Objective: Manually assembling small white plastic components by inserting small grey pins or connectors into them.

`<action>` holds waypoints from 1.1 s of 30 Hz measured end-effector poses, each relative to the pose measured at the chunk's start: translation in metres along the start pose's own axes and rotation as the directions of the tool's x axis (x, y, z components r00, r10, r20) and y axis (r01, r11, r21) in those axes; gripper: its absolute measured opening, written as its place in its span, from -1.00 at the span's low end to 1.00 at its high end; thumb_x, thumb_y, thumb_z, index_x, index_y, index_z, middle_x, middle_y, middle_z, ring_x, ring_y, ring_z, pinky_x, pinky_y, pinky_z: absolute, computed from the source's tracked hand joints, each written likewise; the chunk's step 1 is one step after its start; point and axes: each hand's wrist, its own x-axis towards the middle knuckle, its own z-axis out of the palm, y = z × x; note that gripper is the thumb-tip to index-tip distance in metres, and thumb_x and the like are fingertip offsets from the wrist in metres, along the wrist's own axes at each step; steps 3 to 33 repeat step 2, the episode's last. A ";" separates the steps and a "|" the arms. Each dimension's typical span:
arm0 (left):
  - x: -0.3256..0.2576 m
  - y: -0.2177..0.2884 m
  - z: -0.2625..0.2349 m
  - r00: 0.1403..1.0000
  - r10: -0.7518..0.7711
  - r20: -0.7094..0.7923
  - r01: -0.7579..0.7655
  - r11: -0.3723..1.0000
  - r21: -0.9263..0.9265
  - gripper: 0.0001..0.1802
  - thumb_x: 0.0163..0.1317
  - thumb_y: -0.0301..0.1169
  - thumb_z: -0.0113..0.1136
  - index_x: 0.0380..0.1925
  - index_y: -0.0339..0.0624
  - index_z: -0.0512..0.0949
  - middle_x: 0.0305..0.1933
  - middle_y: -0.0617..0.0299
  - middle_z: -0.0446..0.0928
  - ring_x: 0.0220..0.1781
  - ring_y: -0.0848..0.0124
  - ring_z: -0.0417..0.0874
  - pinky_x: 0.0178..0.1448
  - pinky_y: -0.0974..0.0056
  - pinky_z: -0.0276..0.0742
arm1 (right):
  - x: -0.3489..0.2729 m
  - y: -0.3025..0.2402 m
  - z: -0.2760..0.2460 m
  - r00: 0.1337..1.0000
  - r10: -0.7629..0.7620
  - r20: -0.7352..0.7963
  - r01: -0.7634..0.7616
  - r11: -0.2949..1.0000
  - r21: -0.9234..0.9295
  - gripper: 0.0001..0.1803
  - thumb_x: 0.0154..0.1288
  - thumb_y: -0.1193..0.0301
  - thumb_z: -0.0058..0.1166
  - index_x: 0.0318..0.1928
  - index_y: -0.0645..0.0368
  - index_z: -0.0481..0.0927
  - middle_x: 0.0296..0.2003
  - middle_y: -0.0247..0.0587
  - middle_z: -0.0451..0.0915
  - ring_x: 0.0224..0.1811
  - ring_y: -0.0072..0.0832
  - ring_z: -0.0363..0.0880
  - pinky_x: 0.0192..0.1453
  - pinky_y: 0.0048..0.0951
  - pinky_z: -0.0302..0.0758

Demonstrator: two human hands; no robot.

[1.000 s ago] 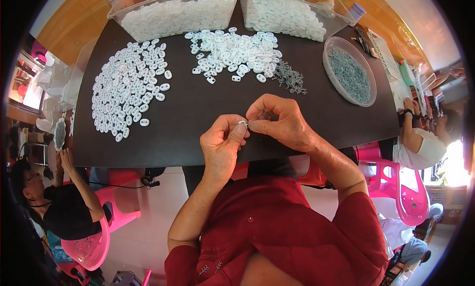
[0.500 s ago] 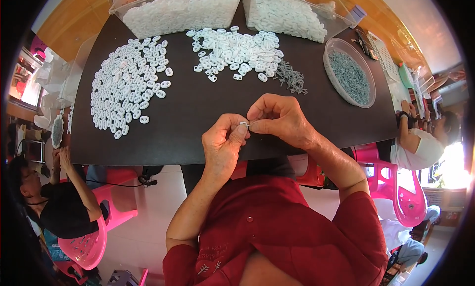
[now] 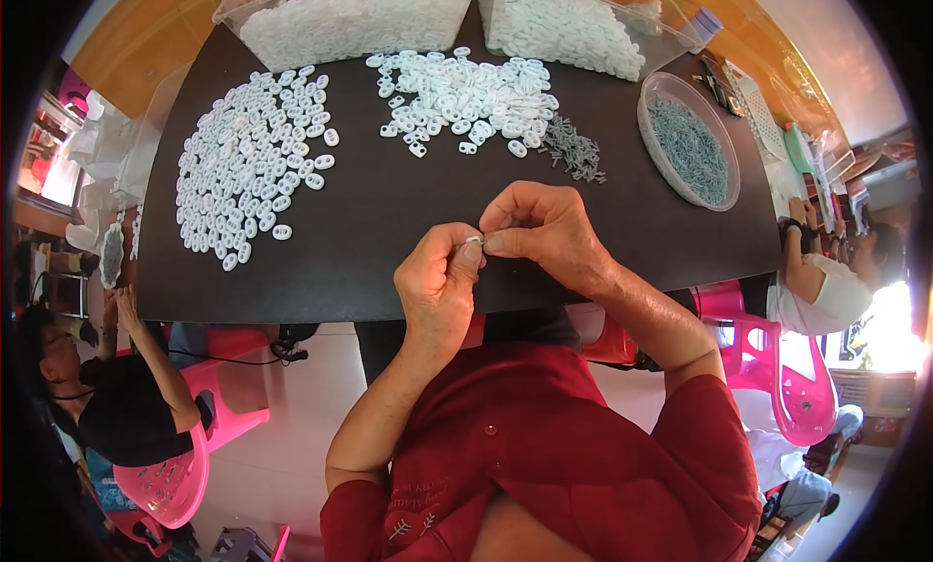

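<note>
Close above the table's near edge, my left hand [image 3: 439,272] pinches a small white plastic piece [image 3: 474,239] between thumb and forefinger. My right hand [image 3: 544,234] meets it from the right, thumb and forefinger pressed together at the piece's side. Whatever sits between the right fingertips is too small to make out. Ahead of my hands lie a heap of white oval pieces [image 3: 466,96], each with holes, and a small pile of grey pins [image 3: 573,151]. A wider spread of white oval pieces [image 3: 248,164] covers the table's left part.
Two clear bins [image 3: 476,28] of white parts stand at the back. A round clear tub [image 3: 731,195] of grey pins is at the right, near dark-handled pliers [image 3: 717,86]. One person [image 3: 126,397] sits at left, another [image 3: 826,285] at right, by pink chairs [image 3: 175,479].
Both hands stay together around the white piece, shifted very slightly left. Less of the piece shows between the fingertips now. The piles look the same.
</note>
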 end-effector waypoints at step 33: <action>0.000 0.005 -0.001 0.997 -0.078 0.003 0.078 0.994 -0.073 -0.87 0.30 -0.40 0.10 -0.31 -0.25 0.52 -0.48 0.35 0.49 -0.51 0.64 0.39 -0.44 0.52 0.35 | 0.000 0.005 0.003 0.998 -0.062 -0.024 0.062 0.998 -0.012 -0.88 0.14 0.60 0.15 -0.27 0.28 0.54 -0.41 -0.36 0.56 -0.35 -0.70 0.51 -0.25 -0.67 0.47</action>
